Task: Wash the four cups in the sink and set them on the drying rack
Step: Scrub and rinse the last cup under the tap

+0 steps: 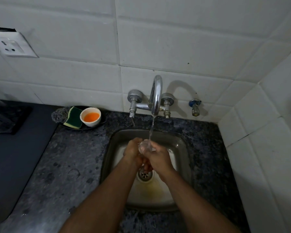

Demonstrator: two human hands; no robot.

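Rinsing 1 clear cup (145,145) under the tap (156,95)

Both hands hold the cup over the sink (180,145), in the running stream; the left hand (133,153) curls round its near side; the right hand (155,157) wraps the other; wet glass could slip and strike the steel basin; no other cups or rack in view.

Dark speckled stone counter (71,165), inset steel sink (180,148), black dish (84,127) at back
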